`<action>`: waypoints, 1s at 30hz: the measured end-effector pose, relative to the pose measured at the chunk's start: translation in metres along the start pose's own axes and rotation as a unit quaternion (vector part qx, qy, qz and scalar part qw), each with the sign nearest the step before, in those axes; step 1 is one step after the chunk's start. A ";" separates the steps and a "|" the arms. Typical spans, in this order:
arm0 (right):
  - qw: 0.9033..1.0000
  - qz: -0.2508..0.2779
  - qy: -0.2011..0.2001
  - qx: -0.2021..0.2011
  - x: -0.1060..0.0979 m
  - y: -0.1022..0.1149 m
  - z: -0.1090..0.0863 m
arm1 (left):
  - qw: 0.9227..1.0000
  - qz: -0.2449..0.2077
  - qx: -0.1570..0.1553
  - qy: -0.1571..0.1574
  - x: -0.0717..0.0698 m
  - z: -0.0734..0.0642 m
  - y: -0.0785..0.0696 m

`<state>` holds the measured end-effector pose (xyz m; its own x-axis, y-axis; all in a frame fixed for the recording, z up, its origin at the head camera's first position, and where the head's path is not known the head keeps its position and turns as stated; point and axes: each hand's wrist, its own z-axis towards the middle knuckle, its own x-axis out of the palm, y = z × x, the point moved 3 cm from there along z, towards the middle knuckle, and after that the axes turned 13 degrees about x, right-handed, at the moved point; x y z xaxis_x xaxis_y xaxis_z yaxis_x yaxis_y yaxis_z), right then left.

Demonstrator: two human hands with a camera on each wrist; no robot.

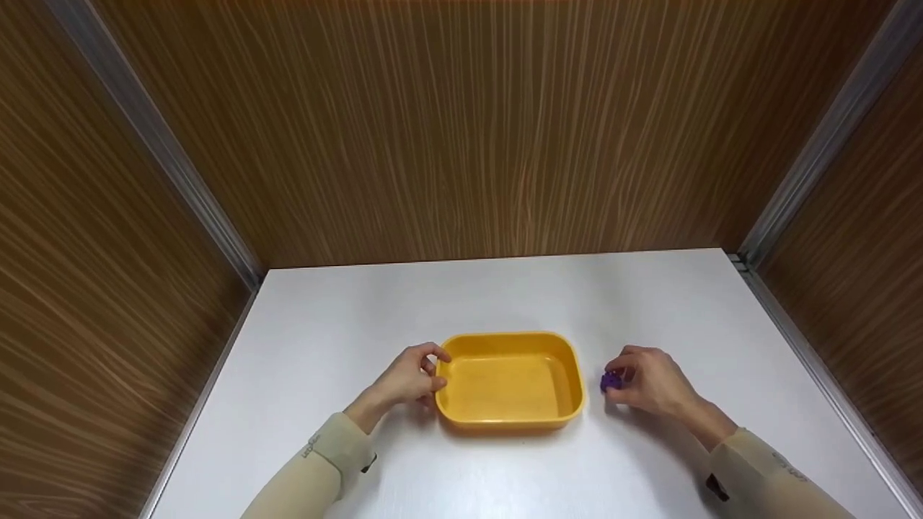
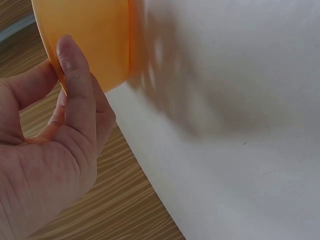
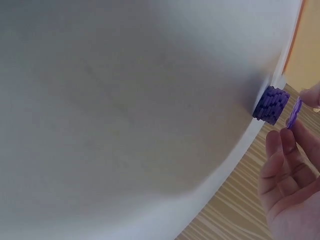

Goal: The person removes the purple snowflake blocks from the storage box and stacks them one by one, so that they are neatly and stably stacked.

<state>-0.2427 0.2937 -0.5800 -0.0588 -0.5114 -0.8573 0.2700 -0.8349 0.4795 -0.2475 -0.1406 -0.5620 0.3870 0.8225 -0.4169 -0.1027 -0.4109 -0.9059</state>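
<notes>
A yellow rectangular tray (image 1: 501, 389) stands on the white table, its inside bare. My left hand (image 1: 407, 376) pinches the tray's left rim between thumb and fingers; the left wrist view shows a finger lying along the orange-looking tray wall (image 2: 95, 35). To the right of the tray, my right hand (image 1: 655, 382) pinches a thin purple disc (image 3: 295, 113) by its edge. Close beside that disc, a short stack of purple discs (image 3: 271, 105) with notched edges rests on the table. In the head view, the purple pieces (image 1: 611, 380) are partly hidden by the fingers.
The white table (image 1: 505, 295) carries the tray and the purple pieces. A wood-grain panel (image 1: 461, 130) rises along its far edge, with more such panels at left and right. Metal rails (image 1: 807, 375) run along the sides.
</notes>
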 end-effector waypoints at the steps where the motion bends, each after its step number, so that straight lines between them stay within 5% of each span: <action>1: 1.000 -0.002 -0.001 -0.001 0.000 0.000 0.000 | 1.000 -0.001 0.002 0.001 0.000 0.000 0.000; 30: 1.000 -0.012 0.007 0.015 0.005 -0.006 0.001 | 1.000 -0.002 0.017 0.000 0.000 0.000 0.001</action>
<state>-0.2452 0.2962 -0.5870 -0.0512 -0.4878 -0.8714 0.2395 -0.8531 0.4635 -0.2477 -0.1411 -0.5631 0.3882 0.8240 -0.4126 -0.1312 -0.3938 -0.9098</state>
